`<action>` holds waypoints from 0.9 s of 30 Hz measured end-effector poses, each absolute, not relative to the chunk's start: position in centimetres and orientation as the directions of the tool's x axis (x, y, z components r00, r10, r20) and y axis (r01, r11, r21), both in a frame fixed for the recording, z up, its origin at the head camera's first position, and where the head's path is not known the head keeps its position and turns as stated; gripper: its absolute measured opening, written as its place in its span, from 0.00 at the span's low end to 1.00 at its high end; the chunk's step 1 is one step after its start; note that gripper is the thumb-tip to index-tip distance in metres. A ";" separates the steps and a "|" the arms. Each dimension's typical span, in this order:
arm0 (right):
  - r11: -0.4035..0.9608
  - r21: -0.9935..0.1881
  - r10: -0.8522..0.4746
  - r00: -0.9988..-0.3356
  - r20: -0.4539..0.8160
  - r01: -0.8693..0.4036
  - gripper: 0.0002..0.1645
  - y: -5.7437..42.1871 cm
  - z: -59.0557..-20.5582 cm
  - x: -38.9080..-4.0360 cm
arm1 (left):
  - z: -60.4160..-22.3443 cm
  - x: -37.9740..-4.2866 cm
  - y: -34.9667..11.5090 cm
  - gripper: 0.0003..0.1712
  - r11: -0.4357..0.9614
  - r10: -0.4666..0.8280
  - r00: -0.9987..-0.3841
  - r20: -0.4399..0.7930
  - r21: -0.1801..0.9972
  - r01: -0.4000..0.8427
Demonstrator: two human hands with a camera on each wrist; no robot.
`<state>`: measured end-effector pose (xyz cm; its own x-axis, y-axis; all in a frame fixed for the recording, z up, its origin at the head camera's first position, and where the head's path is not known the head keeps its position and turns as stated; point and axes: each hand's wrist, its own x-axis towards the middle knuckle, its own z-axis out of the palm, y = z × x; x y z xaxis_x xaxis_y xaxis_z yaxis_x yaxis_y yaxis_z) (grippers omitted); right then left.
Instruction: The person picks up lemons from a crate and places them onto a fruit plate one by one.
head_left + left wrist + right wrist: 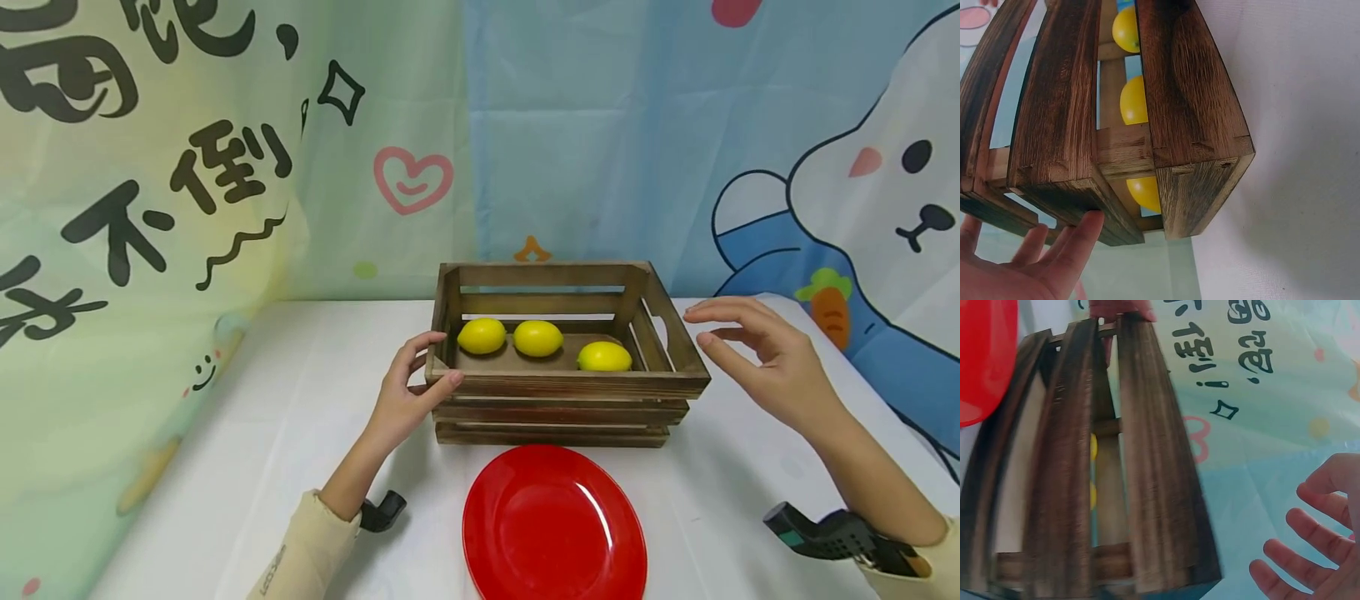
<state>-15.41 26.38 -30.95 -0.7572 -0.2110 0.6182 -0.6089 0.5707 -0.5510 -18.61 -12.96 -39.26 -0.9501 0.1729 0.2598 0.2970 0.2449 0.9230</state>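
A brown slatted wooden crate point(562, 385) stands on the white table with three yellow lemons on its floor: a left lemon point(482, 336), a middle lemon point(537, 338) and a right lemon point(604, 357). My left hand point(408, 392) holds the crate's front left corner, thumb over the rim and fingers along the left end. In the left wrist view, fingertips point(1092, 219) touch the end slats, and lemons show through the gaps. Just off the crate's right end, my right hand point(772, 358) hovers with fingers loosely bent, holding nothing.
A round red plate point(555, 525) lies on the table point(360, 333) right in front of the crate. Behind stands a printed cloth backdrop point(570, 150) with a white cartoon animal on the right. Each wrist wears a black camera mount point(832, 533).
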 end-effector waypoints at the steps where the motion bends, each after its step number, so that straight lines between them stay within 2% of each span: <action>1: 0.563 -0.550 -0.217 -0.752 0.622 -0.617 0.18 26.3 -30.7 -15.6 | -39.2 -18.7 -13.0 0.32 0.246 0.171 -0.949 0.264 0.922 0.300; 5: 0.528 -0.565 -0.229 -0.747 0.624 -0.634 0.17 26.1 -30.1 -16.0 | -39.3 -18.8 -12.8 0.32 0.248 0.174 -0.945 0.276 0.917 0.313; 14: 0.507 -0.624 -0.245 -0.794 0.556 -0.594 0.17 25.5 -29.8 -16.8 | -39.4 -18.7 -12.3 0.33 0.256 0.204 -0.944 0.258 0.917 0.306; 27: 0.339 -0.696 -0.299 -0.774 0.558 -0.633 0.19 23.9 -26.3 -19.7 | -39.2 -18.6 -12.9 0.34 0.247 0.197 -0.944 0.265 0.918 0.309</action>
